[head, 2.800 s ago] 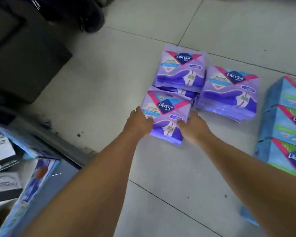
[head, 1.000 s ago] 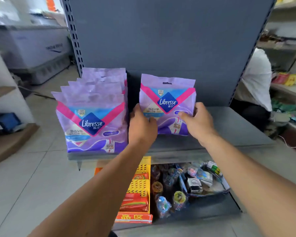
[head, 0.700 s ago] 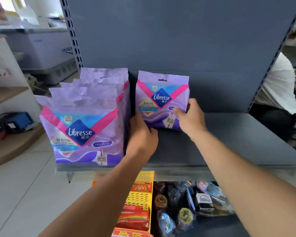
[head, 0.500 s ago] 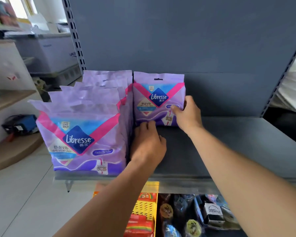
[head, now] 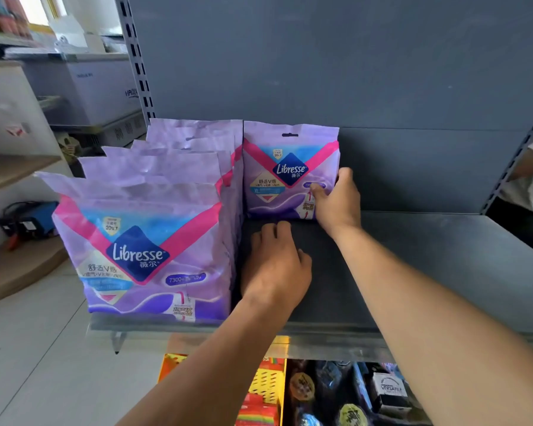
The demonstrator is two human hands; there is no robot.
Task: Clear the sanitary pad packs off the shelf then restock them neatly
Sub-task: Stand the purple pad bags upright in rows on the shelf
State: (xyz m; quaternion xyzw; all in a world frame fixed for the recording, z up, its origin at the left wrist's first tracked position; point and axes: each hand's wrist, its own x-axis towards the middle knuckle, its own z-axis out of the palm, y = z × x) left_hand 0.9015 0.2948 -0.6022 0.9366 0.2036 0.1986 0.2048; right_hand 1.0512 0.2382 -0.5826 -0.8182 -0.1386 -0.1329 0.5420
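- Purple pad pack (head: 285, 176): upright at the back of the grey shelf (head: 443, 259), just beside a front-to-back row of matching packs (head: 148, 241).
- Right hand (head: 336, 201): grasping the pack's right edge.
- Left hand (head: 276, 265): released, resting on the shelf.

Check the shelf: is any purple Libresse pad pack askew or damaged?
Nothing stands out. The row of purple Libresse pad packs stands upright on the grey metal shelf. The single purple pack at the back is upright too, gripped by the right hand. The left hand holds nothing.
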